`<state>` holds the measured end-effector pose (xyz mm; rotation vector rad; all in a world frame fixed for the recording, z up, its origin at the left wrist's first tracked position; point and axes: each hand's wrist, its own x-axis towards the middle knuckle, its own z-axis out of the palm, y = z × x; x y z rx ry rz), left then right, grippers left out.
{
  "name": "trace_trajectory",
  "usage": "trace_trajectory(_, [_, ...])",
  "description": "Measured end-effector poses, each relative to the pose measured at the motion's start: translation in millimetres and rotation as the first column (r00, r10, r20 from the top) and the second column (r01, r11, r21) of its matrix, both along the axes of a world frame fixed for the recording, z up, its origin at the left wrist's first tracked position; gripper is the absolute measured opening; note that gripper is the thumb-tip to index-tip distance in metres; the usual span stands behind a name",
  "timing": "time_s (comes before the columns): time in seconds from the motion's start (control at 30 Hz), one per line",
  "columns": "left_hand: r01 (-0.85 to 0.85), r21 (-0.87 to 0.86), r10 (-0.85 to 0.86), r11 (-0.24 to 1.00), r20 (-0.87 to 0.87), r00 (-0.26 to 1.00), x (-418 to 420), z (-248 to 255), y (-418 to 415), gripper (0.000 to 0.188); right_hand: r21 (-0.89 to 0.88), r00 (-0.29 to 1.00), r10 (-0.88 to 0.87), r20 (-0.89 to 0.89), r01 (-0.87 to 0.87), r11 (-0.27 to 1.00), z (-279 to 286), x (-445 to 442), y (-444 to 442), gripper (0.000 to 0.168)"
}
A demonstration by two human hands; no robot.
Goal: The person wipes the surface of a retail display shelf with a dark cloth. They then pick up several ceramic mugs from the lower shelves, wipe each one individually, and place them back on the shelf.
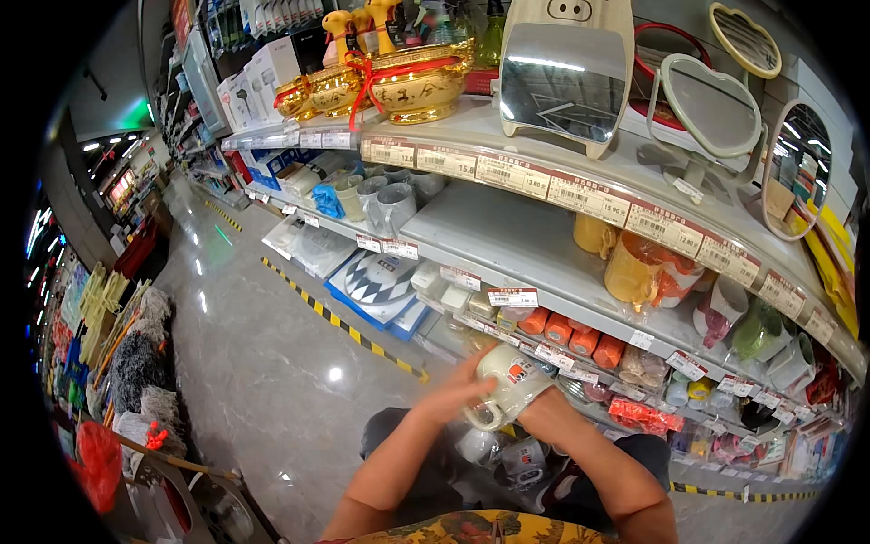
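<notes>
A cream ceramic mug (501, 368), printed with a small orange and black picture, is tilted in front of me between both hands. Clear plastic seems to cover it. My left hand (454, 389) lies against the side near the handle, its fingers slightly blurred. At the opposite end, my right hand (544, 410) holds the mug, and its fingers are hidden in or behind it. Below, between my knees, a white wrapped mug (478, 446) and a grey printed mug (522, 457) are near the floor.
Grey mugs (395, 206) stand left on the middle shelf (489, 216); a yellow mug (627, 268) stands to the right. Above are a table mirror (565, 81) and golden bowls (414, 81). Orange packages (557, 328) fill a lower shelf. Mop heads (144, 364) stand across the aisle.
</notes>
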<state>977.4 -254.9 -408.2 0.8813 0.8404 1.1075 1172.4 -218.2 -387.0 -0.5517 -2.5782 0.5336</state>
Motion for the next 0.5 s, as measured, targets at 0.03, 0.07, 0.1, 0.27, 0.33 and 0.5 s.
trace_trajectory(0.03, [-0.029,0.022,0.031,0.999,-0.088,0.996,3.8,-3.4,-1.6,0.087,-0.06,1.0,0.006,0.012,-0.005,0.998,-2.2,1.7,0.2,0.039])
trace_trajectory(0.07, [-0.058,0.047,0.065,0.997,-0.175,0.982,7.9,-4.5,-4.5,0.086,-0.12,1.0,0.013,0.024,-0.01,0.993,-2.6,3.3,-0.6,0.039])
trace_trajectory(0.1, [-0.078,0.079,0.096,0.994,-0.256,0.962,12.2,-1.4,-5.2,0.086,-0.175,0.999,0.016,0.038,-0.009,0.985,-0.7,5.5,-0.1,0.04])
trace_trajectory(0.27, [-0.128,0.182,0.184,0.975,-0.334,0.925,13.5,1.9,-10.1,0.085,-0.269,0.999,-0.025,-0.031,0.016,0.963,-13.7,2.1,-1.7,0.04])
trace_trajectory(0.33, [-0.147,0.216,0.213,0.965,-0.326,0.921,14.4,-3.2,-12.1,0.089,-0.344,0.994,-0.06,-0.094,0.024,0.939,-15.4,3.0,-3.6,0.04])
trace_trajectory(0.5, [-0.192,0.264,0.273,0.945,-0.314,0.909,17.8,5.8,-15.1,0.1,-0.838,0.797,-0.405,-0.448,-0.216,0.502,-28.0,-3.2,-4.5,0.033])
